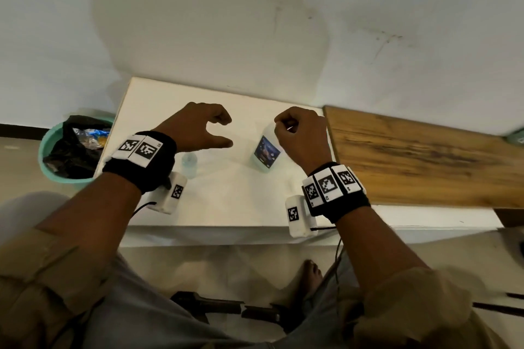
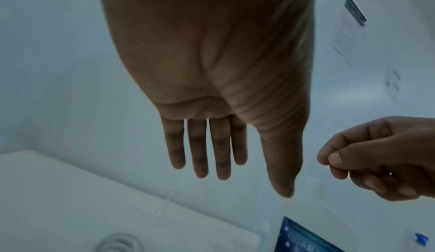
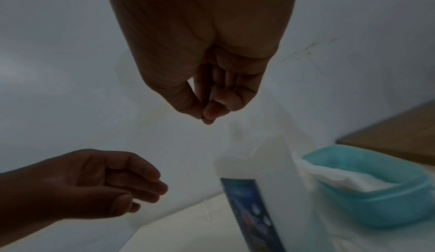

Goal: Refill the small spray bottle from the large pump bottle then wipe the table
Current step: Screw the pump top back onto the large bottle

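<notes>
Large pump bottle (image 1: 266, 150) upright on white table (image 1: 226, 193), right of centre, blue label facing the camera; pump head not visible, top hidden behind right hand. Small spray bottle (image 1: 189, 163) clear, upright on same table, just below left wrist, well apart from the big bottle. Right hand (image 1: 304, 133) hovering over top of large bottle, fingers curled in, thumb and fingertips pinched together; in right wrist view nothing clearly seen between them, so cannot tell if holding anything. Left hand (image 1: 198, 127) above table between the two bottles, fingers loose, thumb spread wide, empty, touching nothing. Teal tub (image 3: 376, 191) with white cloth (image 3: 341, 178) inside, just beside large bottle on its far side. Wooden board (image 1: 419, 159) at right end of table. Teal bin (image 1: 56, 176) with black liner on floor at left.
</notes>
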